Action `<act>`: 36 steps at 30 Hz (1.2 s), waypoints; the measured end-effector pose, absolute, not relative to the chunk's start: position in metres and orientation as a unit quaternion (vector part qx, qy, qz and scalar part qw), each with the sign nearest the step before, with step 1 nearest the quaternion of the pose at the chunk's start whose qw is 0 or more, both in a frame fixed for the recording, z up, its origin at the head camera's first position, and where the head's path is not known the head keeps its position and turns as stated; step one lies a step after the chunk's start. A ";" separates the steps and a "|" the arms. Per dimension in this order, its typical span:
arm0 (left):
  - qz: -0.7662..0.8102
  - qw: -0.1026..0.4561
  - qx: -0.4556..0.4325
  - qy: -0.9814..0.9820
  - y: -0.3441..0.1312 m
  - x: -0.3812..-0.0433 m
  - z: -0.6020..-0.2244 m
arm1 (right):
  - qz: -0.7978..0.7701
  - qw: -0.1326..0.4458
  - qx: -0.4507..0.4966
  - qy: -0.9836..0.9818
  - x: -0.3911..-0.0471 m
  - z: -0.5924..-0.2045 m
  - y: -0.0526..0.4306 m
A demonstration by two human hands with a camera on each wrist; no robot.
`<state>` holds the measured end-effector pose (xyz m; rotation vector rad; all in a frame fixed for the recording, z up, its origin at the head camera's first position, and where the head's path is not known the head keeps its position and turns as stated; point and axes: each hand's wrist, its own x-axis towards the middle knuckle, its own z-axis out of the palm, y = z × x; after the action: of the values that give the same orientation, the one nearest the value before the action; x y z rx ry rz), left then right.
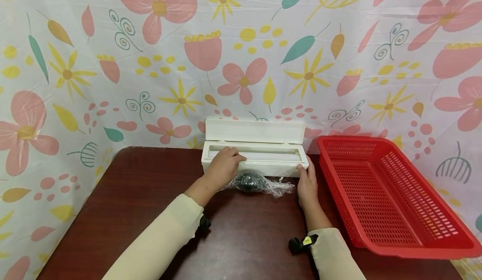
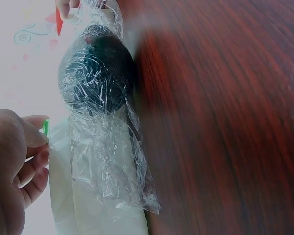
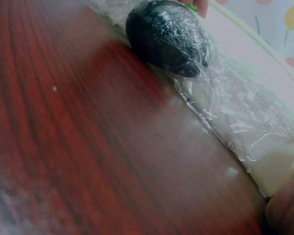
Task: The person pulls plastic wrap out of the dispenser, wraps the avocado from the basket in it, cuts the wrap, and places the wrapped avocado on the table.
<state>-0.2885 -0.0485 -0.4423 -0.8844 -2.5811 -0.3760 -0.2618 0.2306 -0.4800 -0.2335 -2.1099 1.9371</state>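
Note:
A white cling film dispenser box stands at the back of the table with its lid up and a pale roll inside. My left hand is over its front edge; in the left wrist view thumb and forefinger pinch a small green tab there. The right hand grips the box's right end, thumb at the front. Against the box front lies a dark, egg-shaped item wrapped in clear film, the film's loose ends spreading to both sides. The right wrist view shows its shiny dark skin under the film.
A red perforated plastic basket sits to the right of the box, close to my right forearm. The dark wooden table ends at a floral curtain right behind the box. Each wrist wears a black camera strap.

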 end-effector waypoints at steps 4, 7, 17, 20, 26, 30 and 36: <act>-0.136 0.209 -0.319 -0.914 -0.049 -0.290 -0.445 | 0.668 0.135 -0.084 -0.727 -0.269 -0.491 0.235; -0.140 0.217 -0.320 -0.912 -0.050 -0.291 -0.446 | 0.669 0.136 -0.081 -0.726 -0.270 -0.493 0.235; -0.149 0.229 -0.319 -0.907 -0.052 -0.289 -0.443 | 0.672 0.139 -0.067 -0.724 -0.263 -0.483 0.233; -0.148 0.226 -0.317 -0.909 -0.053 -0.288 -0.441 | 0.671 0.138 -0.072 -0.724 -0.263 -0.483 0.233; -0.136 0.223 -0.305 -0.916 -0.055 -0.289 -0.442 | 0.670 0.136 -0.072 -0.726 -0.263 -0.482 0.232; -0.138 0.216 -0.300 -0.919 -0.056 -0.288 -0.441 | 0.671 0.138 -0.068 -0.725 -0.262 -0.481 0.232; -0.137 0.215 -0.298 -0.920 -0.056 -0.288 -0.440 | 0.671 0.140 -0.066 -0.725 -0.262 -0.482 0.232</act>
<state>-0.2882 -0.0562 -0.4403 -0.8263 -2.5501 -0.3786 -0.2623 0.2323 -0.4821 -0.1906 -2.0940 1.9400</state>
